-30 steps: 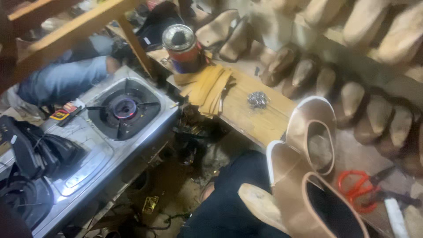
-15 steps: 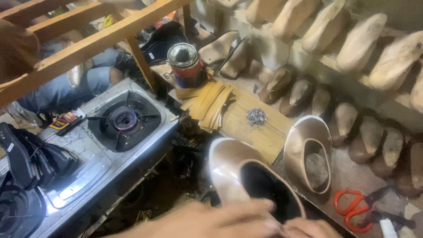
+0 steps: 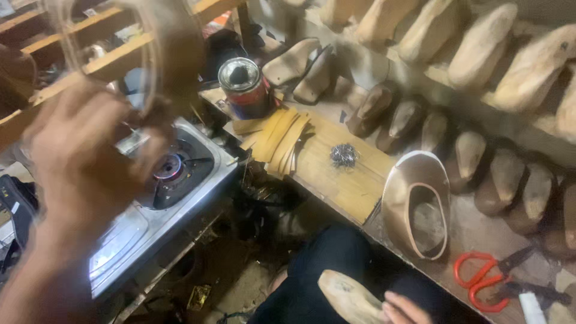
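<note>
While left hand [image 3: 84, 162] lifts blurred shoe upper [image 3: 150, 54] above gas stove [image 3: 168, 180], fingers closed on it; right hand [image 3: 405, 309] grips wooden last [image 3: 351, 297] on lap.

My left hand [image 3: 78, 162] is motion-blurred above the gas stove [image 3: 162, 198], and the shoe upper [image 3: 150, 54] it lifts is smeared, so I can't make out the grip. My right hand [image 3: 405, 309], right of the stove, is cut off by the bottom edge, fingers on a wooden last [image 3: 351, 297].
</note>
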